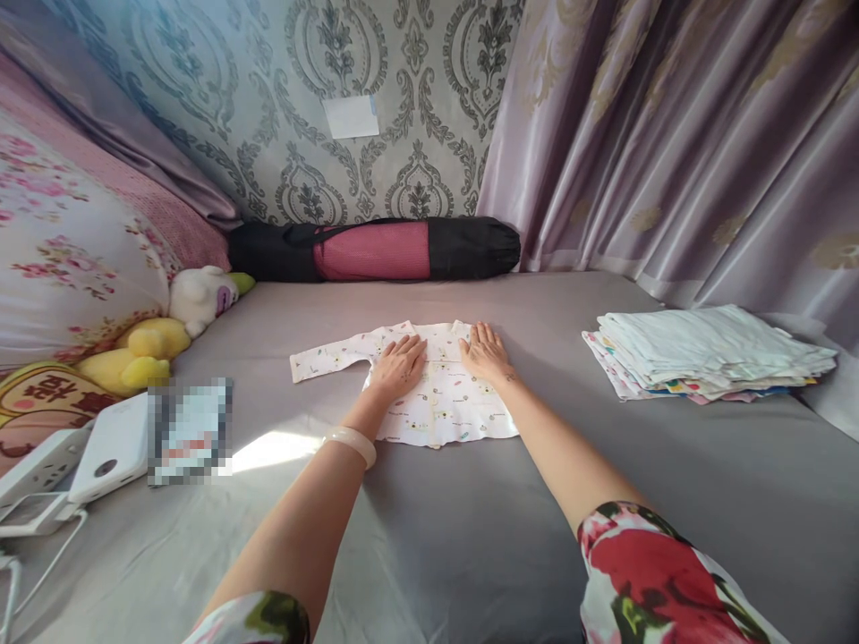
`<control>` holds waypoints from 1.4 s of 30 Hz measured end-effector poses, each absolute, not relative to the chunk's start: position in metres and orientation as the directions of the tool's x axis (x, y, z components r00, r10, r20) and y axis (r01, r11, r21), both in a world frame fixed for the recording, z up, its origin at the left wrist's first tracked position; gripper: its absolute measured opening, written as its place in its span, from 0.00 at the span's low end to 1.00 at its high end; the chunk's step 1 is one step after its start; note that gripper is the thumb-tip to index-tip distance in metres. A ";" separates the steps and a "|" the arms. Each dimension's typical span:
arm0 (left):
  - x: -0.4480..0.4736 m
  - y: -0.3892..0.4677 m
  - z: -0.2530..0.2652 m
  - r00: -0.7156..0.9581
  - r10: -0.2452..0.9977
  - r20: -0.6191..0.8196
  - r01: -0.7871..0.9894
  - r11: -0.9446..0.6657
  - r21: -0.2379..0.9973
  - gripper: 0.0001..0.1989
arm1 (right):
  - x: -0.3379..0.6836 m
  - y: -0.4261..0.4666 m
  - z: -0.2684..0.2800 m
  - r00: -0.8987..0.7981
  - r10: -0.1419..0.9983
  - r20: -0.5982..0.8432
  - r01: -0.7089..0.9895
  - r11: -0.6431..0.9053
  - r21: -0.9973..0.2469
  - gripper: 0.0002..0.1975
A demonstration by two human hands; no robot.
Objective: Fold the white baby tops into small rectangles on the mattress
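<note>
A small white baby shirt (439, 407) with tiny prints lies spread flat on the grey bed sheet (470, 528). Its left sleeve (326, 358) stretches out to the left. My left hand (399, 362) rests palm down on the shirt's upper left part, fingers together. Flat on the upper right part, near the shoulder, lies my right hand (484, 351). Neither hand grips anything. A pale bangle (352, 443) circles my left wrist.
A stack of folded cloths (704, 353) sits at the right. A black and pink roll bag (376, 249) lies against the wall. Plush toys (174, 326) and a floral pillow (60, 259) are at left, with white devices (73, 456) and cables. Curtains (671, 134) hang right.
</note>
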State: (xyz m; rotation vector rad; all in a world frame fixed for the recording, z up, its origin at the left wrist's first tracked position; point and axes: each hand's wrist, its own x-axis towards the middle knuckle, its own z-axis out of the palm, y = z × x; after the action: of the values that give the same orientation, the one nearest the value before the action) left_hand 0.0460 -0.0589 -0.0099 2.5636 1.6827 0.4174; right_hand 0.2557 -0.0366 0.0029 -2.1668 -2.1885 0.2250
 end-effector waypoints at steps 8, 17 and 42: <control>0.046 -0.061 -0.008 0.348 0.907 0.237 0.905 -0.391 0.169 0.23 | 0.256 -0.033 0.004 -0.010 0.996 -0.089 0.991 -0.002 -0.136 0.33; 0.048 -0.065 -0.001 0.333 0.902 0.274 0.902 -0.390 0.186 0.22 | 0.231 -0.026 0.011 -0.129 0.991 -0.016 0.981 0.126 -0.148 0.33; 0.047 -0.062 -0.008 0.325 0.899 0.294 0.902 -0.388 0.188 0.21 | 0.240 -0.031 0.007 -0.108 0.994 0.022 0.976 0.110 -0.185 0.31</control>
State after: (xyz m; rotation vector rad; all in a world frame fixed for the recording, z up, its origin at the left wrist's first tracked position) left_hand 0.0473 -0.0617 -0.0076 2.5658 1.7437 0.5587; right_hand 0.2403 -0.0307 0.0071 -1.9976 -2.2314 0.1865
